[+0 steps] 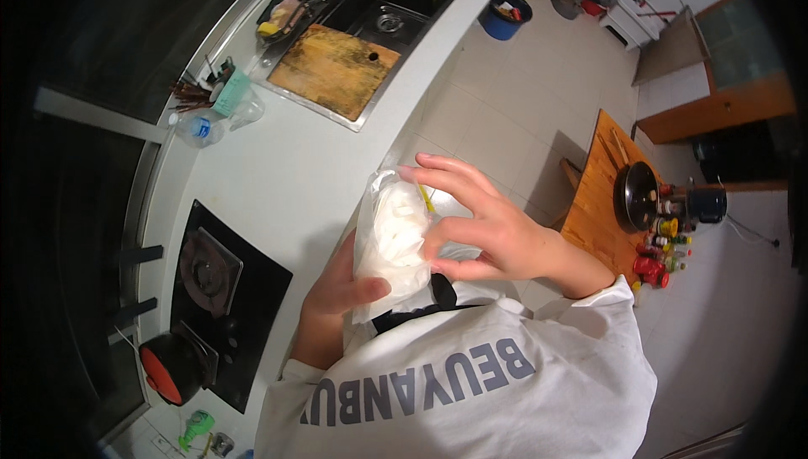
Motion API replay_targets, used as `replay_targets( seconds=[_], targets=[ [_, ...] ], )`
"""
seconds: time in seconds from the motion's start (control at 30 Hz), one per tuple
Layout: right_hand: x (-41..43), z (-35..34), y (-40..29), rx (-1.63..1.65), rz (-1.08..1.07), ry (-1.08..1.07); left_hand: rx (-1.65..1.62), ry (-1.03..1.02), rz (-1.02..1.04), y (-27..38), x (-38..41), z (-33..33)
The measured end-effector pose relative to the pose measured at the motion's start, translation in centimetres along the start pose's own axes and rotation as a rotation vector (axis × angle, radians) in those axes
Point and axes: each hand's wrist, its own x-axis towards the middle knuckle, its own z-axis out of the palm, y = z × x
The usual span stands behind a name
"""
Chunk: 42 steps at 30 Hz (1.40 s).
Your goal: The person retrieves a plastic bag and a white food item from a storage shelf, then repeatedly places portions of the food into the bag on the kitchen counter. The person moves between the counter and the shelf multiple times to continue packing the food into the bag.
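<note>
My left hand (344, 292) holds a clear plastic bag (366, 269) from below and the left side, its thumb across the front. Inside the bag is a bundle of soft white sheets (401, 225) that look like tissue paper. My right hand (492, 222) is at the bag's right side. Its thumb and bent index finger pinch the edge near the white sheets, while another fingertip touches the upper rim of the bag. The far side of the bag and most of my left fingers are hidden.
A white counter (252, 162) runs along the left, with a black gas hob (252, 307), a dark pot (173, 364) and a wooden cutting board (334, 71) over the sink. At right, a wooden table (581, 219) bears a wok (641, 194) and several bottles.
</note>
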Motion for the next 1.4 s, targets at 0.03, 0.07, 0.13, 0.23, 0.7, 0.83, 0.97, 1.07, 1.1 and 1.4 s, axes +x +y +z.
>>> replay_targets(
  seconds=[0.03, 0.07, 0.13, 0.23, 0.7, 0.83, 0.97, 1.07, 1.1, 1.4],
  targets=[
    [-0.6, -0.4, -0.3, -0.007, 0.021, 0.026, -0.004, -0.006, -0.032, -0.5, 0.1, 0.3],
    [-1.2, -0.8, -0.6, -0.013, 0.040, 0.051, -0.008, -0.010, -0.062, -0.8, 0.4, 0.6],
    [-2.3, -1.7, -0.6, -0.069, 0.057, 0.085, -0.079, 0.023, -0.057, -0.8, 1.9, 2.6],
    [-4.0, -3.7, 0.4, -0.154, 0.067, 0.065, -0.132, 0.040, -0.116, -1.2, 4.4, 4.5],
    [-17.4, -26.1, 11.4, -0.003, 0.266, 0.003, 0.314, -0.035, -0.309, -5.5, 29.1, 19.1],
    [-22.2, -31.6, 13.7, 0.292, 0.353, 0.137, 0.270, -0.205, -0.390, -8.4, 36.5, 20.6],
    [-25.5, -34.8, 15.5, 0.374, 0.351, 0.328, 0.225, -0.302, -0.437, -10.2, 42.4, 23.5],
    [-27.2, -35.7, 16.7, 0.343, 0.369, 0.519, 0.295, -0.341, -0.514, -11.9, 46.6, 23.7],
    [-27.5, -36.1, 17.2, 0.344, 0.375, 0.590, 0.319, -0.325, -0.507, -11.9, 47.7, 24.3],
    [-28.1, -40.6, 24.8, 0.069, 0.491, 1.005, 0.044, -0.435, -0.709, -11.9, 60.3, 24.6]
  ],
)
